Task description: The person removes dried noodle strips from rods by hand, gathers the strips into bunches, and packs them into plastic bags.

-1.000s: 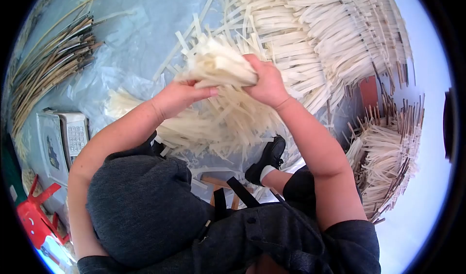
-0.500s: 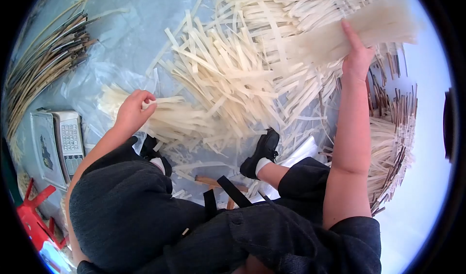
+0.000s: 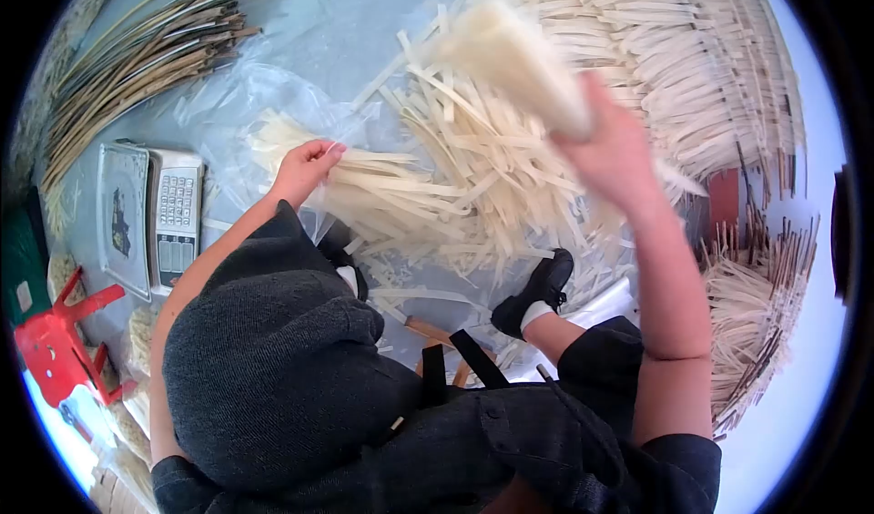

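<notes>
Pale, blurry, cream-coloured bundle (image 3: 526,66)

One camera, worn on the head, looked forward and down from close above the left hand (image 3: 308,170) and right hand (image 3: 612,150), onto the floor (image 3: 341,24) around them.

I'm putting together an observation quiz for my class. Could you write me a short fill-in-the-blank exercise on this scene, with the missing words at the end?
1. The hand that holds the blurred pale bundle is the person's ____ one.
2. The stool at the picture's lower left is coloured ____.
3. In the picture, the long sticks lie ____ (above/below) the weighing scale.
4. The left hand is ____ (nearer to/farther from) the scale than the other hand.

Missing words: right; red; above; nearer to
</notes>
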### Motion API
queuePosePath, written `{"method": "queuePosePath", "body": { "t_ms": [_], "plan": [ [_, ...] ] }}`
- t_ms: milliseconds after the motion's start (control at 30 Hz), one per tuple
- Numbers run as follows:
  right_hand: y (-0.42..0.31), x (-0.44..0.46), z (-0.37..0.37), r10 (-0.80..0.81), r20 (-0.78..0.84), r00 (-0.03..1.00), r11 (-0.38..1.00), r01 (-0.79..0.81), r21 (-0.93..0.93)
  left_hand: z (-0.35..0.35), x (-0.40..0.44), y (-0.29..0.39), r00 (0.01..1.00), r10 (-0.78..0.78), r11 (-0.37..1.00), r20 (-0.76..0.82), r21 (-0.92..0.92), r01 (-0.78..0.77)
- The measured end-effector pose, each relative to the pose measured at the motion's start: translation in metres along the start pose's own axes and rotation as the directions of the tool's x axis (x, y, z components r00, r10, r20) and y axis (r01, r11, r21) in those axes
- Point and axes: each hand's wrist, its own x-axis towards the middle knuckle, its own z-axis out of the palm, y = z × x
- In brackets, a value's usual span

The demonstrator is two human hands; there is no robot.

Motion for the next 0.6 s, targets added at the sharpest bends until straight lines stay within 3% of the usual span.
{"method": "queuePosePath", "body": {
  "t_ms": [67, 167, 300, 400, 500, 533, 567, 600],
  "plan": [
    [-0.032, -0.002, 0.032, -0.058, 0.294, 0.954, 0.998, 0.067, -0.021, -0.002, -0.005, 0.017, 0.998, -0.058, 0.962, -0.025, -0.270, 0.049],
    [-0.046, 0.003, 0.097, -0.128, 0.513, 0.849, 0.989, 0.151, -0.003, -0.004, -0.013, 0.038, 0.990, -0.006, 0.947, -0.143, -0.318, -0.040],
    [-0.060, 0.009, 0.140, -0.131, 0.568, 0.813, 0.985, 0.173, -0.020, -0.003, -0.027, 0.060, 0.972, 0.155, 0.957, -0.179, -0.219, -0.193],
    [-0.087, 0.020, 0.143, -0.147, 0.609, 0.779, 0.989, 0.135, 0.065, 0.006, -0.045, 0.076, 0.923, 0.383, 0.924, -0.049, 0.037, -0.381],
    [-0.118, 0.047, 0.170, -0.294, 0.710, 0.639, 0.953, 0.142, 0.267, 0.007, -0.049, 0.078, 0.868, 0.497, 0.858, -0.011, 0.152, -0.490],
    [-0.128, 0.059, 0.187, -0.336, 0.739, 0.584, 0.940, 0.154, 0.305, 0.006, -0.048, 0.081, 0.868, 0.496, 0.858, -0.010, 0.155, -0.489],
    [-0.140, 0.071, 0.192, -0.340, 0.738, 0.582, 0.938, 0.151, 0.313, 0.002, -0.049, 0.087, 0.901, 0.430, 0.903, -0.059, 0.004, -0.431],
    [-0.152, 0.083, 0.195, -0.323, 0.800, 0.506, 0.945, 0.133, 0.298, -0.003, -0.049, 0.091, 0.930, 0.353, 0.920, -0.100, -0.146, -0.365]
  ]
}}
